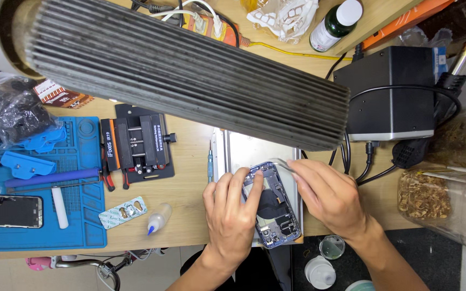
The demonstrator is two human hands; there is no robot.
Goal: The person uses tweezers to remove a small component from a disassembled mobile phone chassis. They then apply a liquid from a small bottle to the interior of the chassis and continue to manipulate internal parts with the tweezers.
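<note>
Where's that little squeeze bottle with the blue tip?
The small squeeze bottle lies on the wooden table, left of the left hand, between the blister pack and that hand, by the blue mat.

Blue-framed opened phone point(276, 215), blue work mat point(82, 215), black clamp jig point(138, 143) with orange edge, grey ribbed lamp head point(190, 70), green bottle point(333, 24)

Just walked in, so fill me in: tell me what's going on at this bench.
A person is working on an opened phone body lying on a metal plate. The left hand steadies its edge, while the right hand points metal tweezers at its top corner. A blue mat with tools lies off to the left.
</note>
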